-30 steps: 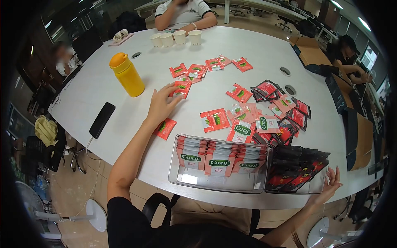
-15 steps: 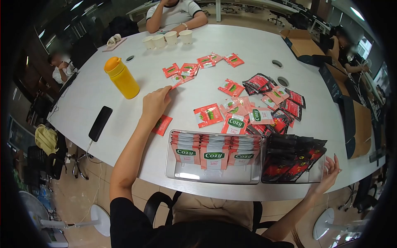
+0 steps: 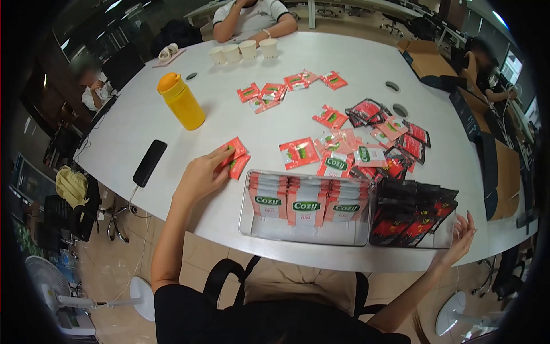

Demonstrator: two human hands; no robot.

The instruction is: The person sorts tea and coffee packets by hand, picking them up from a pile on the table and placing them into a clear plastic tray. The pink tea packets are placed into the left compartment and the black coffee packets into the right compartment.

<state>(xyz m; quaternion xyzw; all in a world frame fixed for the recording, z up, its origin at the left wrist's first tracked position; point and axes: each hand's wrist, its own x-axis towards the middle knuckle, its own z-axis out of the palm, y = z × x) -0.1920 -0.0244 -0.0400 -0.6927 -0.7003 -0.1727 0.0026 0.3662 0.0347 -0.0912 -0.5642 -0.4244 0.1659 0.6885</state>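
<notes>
My left hand [image 3: 201, 178] is on the table left of the trays, its fingertips pinching a red tea sachet [image 3: 233, 145]. That sachet partly overlaps a second red sachet [image 3: 239, 167]. My right hand [image 3: 460, 243] rests against the right end of a clear tray of black and red sachets [image 3: 409, 218], fingers stretched along its wall. Beside it stands another clear tray [image 3: 269, 232] with rows of upright Cozy sachets [image 3: 305, 209]. Behind the trays, loose pink and red sachets [image 3: 299, 153] mix with black ones [image 3: 365, 112]. More red sachets [image 3: 272, 92] lie farther back.
A yellow bottle [image 3: 182, 103] and a phone [image 3: 150, 163] with a cable are on the left. Several paper cups [image 3: 247, 49] stand at the far edge, in front of a seated person [image 3: 252, 20]. Open cardboard boxes [image 3: 504, 178] line the right edge.
My left hand has drawn back towards me from the far sachets, bringing a red sachet beside the one near the tray. My right hand stays at the tray's end. The view has shifted slightly.
</notes>
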